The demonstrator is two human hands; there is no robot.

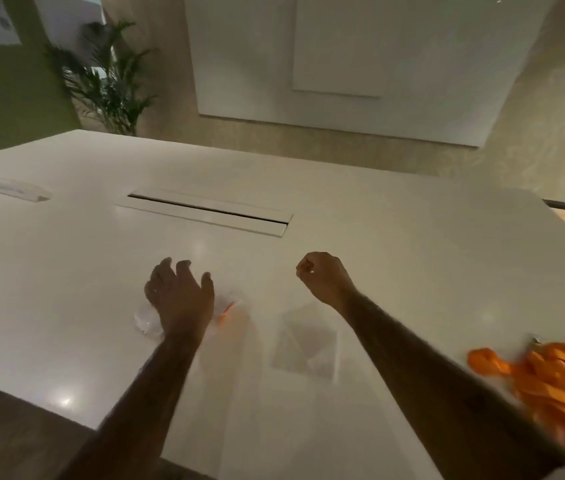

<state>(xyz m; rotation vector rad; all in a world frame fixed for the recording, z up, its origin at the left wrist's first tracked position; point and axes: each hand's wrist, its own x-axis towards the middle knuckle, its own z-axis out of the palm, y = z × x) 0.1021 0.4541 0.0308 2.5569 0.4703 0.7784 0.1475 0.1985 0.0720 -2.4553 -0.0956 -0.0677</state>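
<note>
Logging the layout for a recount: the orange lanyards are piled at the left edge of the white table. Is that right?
Not quite. The head view shows the orange lanyards piled at the right edge of the white table, not the left.

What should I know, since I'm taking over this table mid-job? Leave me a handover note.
Left hand: fingers spread and loosely bent, over a crumpled clear pouch; an orange strip shows beside the wrist.
Right hand: a fist above the table, nothing plainly in it.
Flat clear pouch lies between the forearms; orange lanyards heaped at the right edge.
Done: perhaps one pouch filled; blur hides it.
Left: likely the heaped lanyards.
</note>
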